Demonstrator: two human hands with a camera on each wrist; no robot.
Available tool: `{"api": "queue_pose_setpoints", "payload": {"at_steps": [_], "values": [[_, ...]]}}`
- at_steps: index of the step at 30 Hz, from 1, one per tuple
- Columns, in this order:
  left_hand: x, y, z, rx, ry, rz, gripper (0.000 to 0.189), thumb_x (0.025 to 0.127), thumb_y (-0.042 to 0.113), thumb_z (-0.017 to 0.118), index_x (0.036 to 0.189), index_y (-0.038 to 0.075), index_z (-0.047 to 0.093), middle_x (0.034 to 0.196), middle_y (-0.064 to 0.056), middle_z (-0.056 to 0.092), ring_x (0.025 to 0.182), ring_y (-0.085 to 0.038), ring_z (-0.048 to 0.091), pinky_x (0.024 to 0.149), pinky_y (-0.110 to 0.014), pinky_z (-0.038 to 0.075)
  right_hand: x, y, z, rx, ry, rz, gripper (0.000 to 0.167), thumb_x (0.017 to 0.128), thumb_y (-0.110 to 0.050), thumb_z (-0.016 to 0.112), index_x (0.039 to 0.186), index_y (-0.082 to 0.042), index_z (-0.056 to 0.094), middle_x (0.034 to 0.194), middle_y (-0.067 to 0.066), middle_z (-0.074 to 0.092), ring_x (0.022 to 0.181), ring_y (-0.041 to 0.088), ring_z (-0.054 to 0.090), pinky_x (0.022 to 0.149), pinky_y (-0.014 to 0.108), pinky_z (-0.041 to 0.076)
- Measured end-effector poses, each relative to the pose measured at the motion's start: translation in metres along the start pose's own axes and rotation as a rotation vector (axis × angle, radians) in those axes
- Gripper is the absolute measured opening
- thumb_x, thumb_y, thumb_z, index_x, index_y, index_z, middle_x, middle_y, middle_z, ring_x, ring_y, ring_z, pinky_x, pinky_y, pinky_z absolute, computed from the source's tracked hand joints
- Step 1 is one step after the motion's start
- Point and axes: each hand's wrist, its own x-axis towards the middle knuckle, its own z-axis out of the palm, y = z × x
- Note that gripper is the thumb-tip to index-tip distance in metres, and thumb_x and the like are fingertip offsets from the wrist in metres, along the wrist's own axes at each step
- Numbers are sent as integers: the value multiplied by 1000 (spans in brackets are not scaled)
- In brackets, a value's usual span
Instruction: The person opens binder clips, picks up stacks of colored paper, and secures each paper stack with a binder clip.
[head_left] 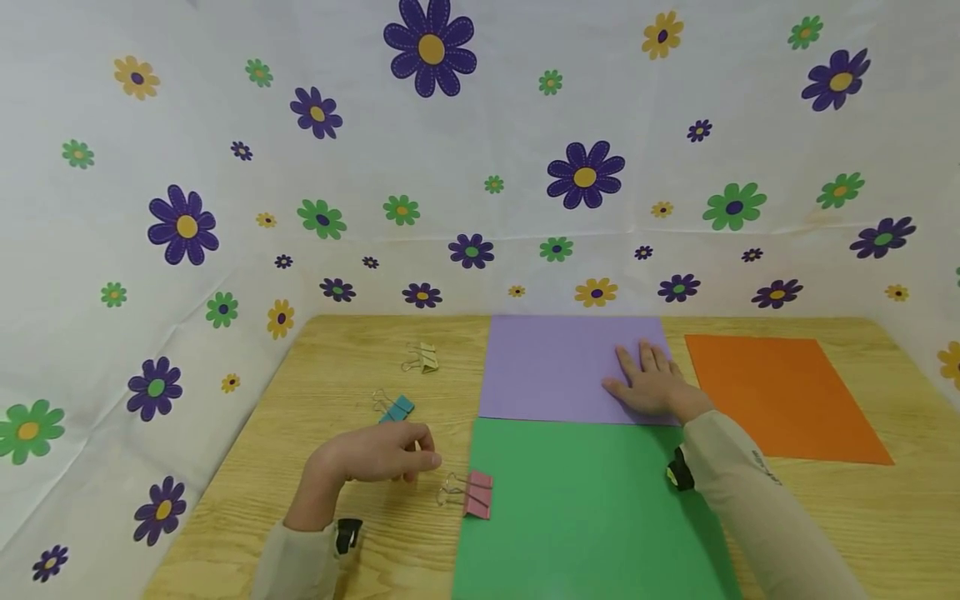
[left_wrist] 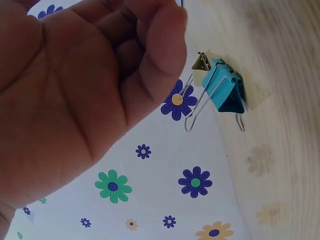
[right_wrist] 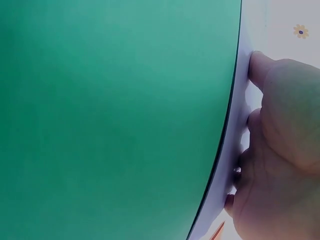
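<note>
My right hand (head_left: 651, 385) rests with spread fingers on a purple sheet (head_left: 555, 367). In the right wrist view its fingertips press the sheet beyond the edge of a green sheet (right_wrist: 120, 120). That green sheet lies on the near side of the purple one and meets its near edge. A pink binder clip (head_left: 477, 495) sits at the green sheet's left edge, wire handles pointing left. My left hand (head_left: 382, 454) hovers loosely curled with nothing in it, up and left of the pink clip. Just beyond it lies a teal binder clip (head_left: 397, 408), seen also in the left wrist view.
Farther back on the wooden table (head_left: 247, 500) lies a pale yellow binder clip (head_left: 428, 358). An orange sheet (head_left: 783, 396) lies to the right of the purple one. White cloth (head_left: 487, 125) with printed flowers surrounds the table at the back and sides.
</note>
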Motion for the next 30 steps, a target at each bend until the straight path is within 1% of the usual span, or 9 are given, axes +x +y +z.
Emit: {"api": "queue_pose_setpoints", "payload": {"at_steps": [5, 7, 8, 11, 15, 21, 26, 30], "values": [[0, -1, 1, -3, 0, -8, 22, 102, 33, 56, 102, 11, 60, 80, -6, 62, 74, -21, 55, 61, -33, 41, 8, 12, 7, -4, -3, -2, 82, 103, -55, 33, 157, 1, 7, 158, 35, -10, 146, 53, -9, 115, 67, -2], [0, -2, 1, -3, -1, -9, 22, 102, 33, 56, 103, 11, 60, 80, -6, 62, 75, -22, 55, 61, -34, 41, 9, 13, 8, -7, -7, 2, 82, 103, -56, 31, 158, -1, 6, 159, 34, -11, 146, 51, -10, 116, 66, -2], [0, -2, 1, -3, 0, -9, 22, 102, 32, 56, 102, 11, 60, 80, -6, 62, 75, -22, 55, 61, -34, 41, 9, 13, 8, -3, -6, -1, 83, 103, -56, 32, 157, 1, 6, 158, 35, -10, 146, 52, -10, 115, 67, -2], [0, -2, 1, 2, 1, -10, 22, 102, 33, 56, 102, 11, 60, 80, -6, 62, 75, -22, 55, 61, -34, 41, 7, 9, 4, 8, -6, 0, 81, 103, -52, 35, 157, 2, 8, 158, 36, -9, 146, 53, -8, 115, 68, -2], [0, -2, 0, 8, 7, -13, 22, 102, 33, 56, 102, 11, 60, 81, -7, 63, 76, -23, 57, 62, -34, 42, 4, 4, 0, -4, 1, -5, 78, 104, -48, 37, 156, 4, 10, 157, 38, -5, 145, 55, -5, 114, 69, 0], [-2, -3, -2, 8, 23, -27, 22, 102, 33, 56, 102, 11, 60, 82, -8, 65, 77, -23, 58, 63, -34, 43, 3, 3, 0, -16, 12, -11, 77, 105, -47, 37, 156, 5, 11, 157, 39, -4, 145, 55, -3, 114, 69, 1], [-3, -11, -6, 20, 54, -23, 24, 102, 34, 55, 103, 11, 60, 83, -7, 65, 76, -20, 57, 61, -32, 42, 2, 2, 0, -14, 13, -5, 77, 105, -47, 37, 156, 4, 11, 157, 39, -5, 145, 55, -4, 114, 69, 1], [-5, -15, -11, 61, 108, -10, 24, 103, 34, 54, 104, 11, 60, 83, -7, 65, 73, -17, 56, 61, -29, 44, 3, 3, 0, 0, 12, -7, 78, 104, -48, 37, 156, 5, 10, 156, 39, -6, 145, 55, -5, 114, 69, -1]]}}
